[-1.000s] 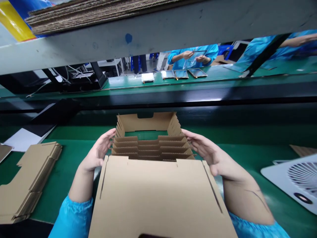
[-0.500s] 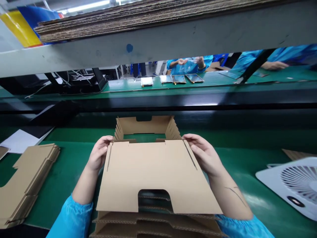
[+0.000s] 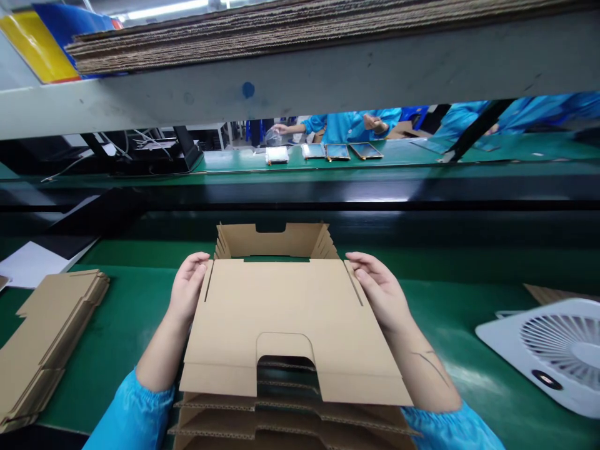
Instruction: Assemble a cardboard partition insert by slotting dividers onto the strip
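Observation:
Between my hands lies a flat cardboard panel (image 3: pixel 281 300) with slits near its far corners and a cutout in its near edge. My left hand (image 3: pixel 187 284) pinches the panel's far left corner, and my right hand (image 3: pixel 377 287) grips the far right corner. Underneath and toward me sit several cardboard dividers (image 3: pixel 290 415) in layers. Past the panel rises the far wall of a slotted cardboard frame (image 3: pixel 272 240), notched at the top and slit along its sides. The panel hides most of this frame.
Folded cardboard pieces (image 3: pixel 51 337) are stacked at left, near white sheets (image 3: pixel 35 262). A white fan (image 3: pixel 548 356) lies at right. Overhead, a grey shelf beam (image 3: pixel 309 87) carries flat cardboard sheets (image 3: pixel 281 34). Across the bench, a co-worker in blue (image 3: pixel 347 128) is behind several screens (image 3: pixel 337 152).
The panel has settled slightly lower over the layers, and fold and cut lines now show near its cutout. Both hands keep their hold. The co-worker's arm has reached out to the left.

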The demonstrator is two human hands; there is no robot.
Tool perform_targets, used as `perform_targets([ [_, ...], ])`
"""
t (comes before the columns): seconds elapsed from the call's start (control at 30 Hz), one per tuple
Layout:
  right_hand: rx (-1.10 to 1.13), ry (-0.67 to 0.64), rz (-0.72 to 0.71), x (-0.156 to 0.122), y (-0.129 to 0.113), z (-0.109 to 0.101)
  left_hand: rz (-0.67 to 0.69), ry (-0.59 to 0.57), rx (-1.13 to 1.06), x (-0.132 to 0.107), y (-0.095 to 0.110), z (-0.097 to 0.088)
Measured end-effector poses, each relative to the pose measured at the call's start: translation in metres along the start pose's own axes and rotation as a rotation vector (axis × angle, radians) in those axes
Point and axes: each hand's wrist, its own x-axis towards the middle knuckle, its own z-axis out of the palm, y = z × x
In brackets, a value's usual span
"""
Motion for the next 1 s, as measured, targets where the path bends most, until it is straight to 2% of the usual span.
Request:
perform_targets([
  [0.23,-0.139,0.137,0.009,0.0,-0.001,0.002,0.021,0.056,0.031,0.0,0.004,0.001],
  [0.33,-0.143,0.096,0.023,-0.001,-0.003,0.002,-0.027,0.023,-0.01,-0.001,0.007,-0.001],
  [0.47,-0.157,0.018,-0.073,-0.002,-0.007,0.004,-0.014,0.013,0.0,0.0,0.006,-0.004],
  [0.63,-0.214,0.032,-0.155,-0.001,-0.009,0.006,0.008,0.019,0.078,0.004,0.001,-0.009],
  [0.8,-0.258,0.035,-0.115,-0.002,-0.01,0.005,-0.003,0.008,0.07,0.005,-0.006,-0.013],
  [1.0,-0.195,0.039,0.002,-0.003,-0.01,0.006,-0.074,0.002,0.06,0.009,-0.01,-0.014],
])
